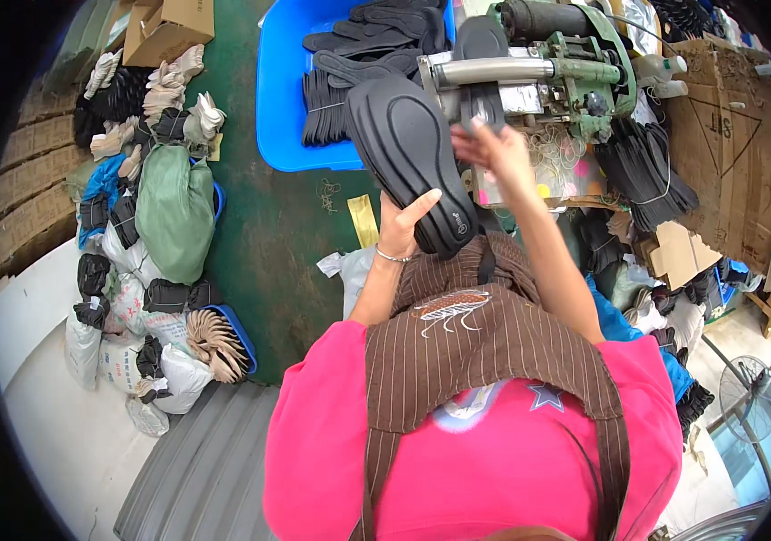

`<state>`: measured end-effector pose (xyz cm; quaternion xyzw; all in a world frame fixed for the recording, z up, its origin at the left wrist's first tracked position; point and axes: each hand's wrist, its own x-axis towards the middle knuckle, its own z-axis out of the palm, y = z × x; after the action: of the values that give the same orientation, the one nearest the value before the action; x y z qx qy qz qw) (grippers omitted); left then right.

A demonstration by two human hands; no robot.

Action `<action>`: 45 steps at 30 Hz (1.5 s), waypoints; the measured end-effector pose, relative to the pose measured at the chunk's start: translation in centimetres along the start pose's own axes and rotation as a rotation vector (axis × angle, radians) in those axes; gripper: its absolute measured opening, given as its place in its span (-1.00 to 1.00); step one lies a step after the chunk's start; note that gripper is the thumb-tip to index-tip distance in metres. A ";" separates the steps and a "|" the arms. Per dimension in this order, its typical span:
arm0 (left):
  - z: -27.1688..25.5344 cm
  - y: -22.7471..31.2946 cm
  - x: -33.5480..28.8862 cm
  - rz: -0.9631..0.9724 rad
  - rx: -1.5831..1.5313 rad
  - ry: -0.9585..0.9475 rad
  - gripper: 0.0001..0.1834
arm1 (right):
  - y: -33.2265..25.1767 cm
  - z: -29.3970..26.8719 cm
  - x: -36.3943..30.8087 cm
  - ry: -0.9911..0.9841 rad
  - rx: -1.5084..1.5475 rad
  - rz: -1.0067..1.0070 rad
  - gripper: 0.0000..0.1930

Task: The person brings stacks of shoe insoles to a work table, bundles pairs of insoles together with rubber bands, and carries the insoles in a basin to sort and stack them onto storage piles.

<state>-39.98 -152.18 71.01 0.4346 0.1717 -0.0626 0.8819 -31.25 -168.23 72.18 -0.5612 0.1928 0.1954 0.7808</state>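
My left hand (403, 222) is closed around the lower end of a thick stack of black insoles (410, 149), held tilted in front of my apron. A small pale mark shows on the top insole. Just right of the stack, my right hand (502, 160) is raised, its fingers smeared by motion. It is at the near end of another black insole (482, 41), which passes under the metal roller (493, 71) of a green machine (588, 72). Whether those fingers grip that insole cannot be made out.
A blue tub (279, 135) of loose and bundled black insoles stands beyond the stack. A tied insole bundle (647, 171) lies right of the machine, near a large cardboard box (737, 135). Bags and a green sack (175, 212) crowd the left. A fan (746, 397) stands lower right.
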 end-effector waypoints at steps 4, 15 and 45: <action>0.4 0.1 0.2 0.053 0.128 0.014 -0.47 | 1.2 2.1 -5.6 -0.061 -0.138 -0.198 -0.77; -0.6 0.2 0.4 0.058 0.047 0.066 -0.55 | 7.7 -8.2 -2.4 0.391 -0.207 -0.167 -0.69; 5.0 -5.8 -0.4 0.195 0.465 -0.293 -0.13 | -0.7 -6.8 -9.1 -0.183 -0.243 -0.329 -0.48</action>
<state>-40.66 -159.73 69.63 0.6257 -0.0191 -0.0772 0.7760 -39.19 -175.73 75.45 -0.6547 0.0021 0.1375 0.7432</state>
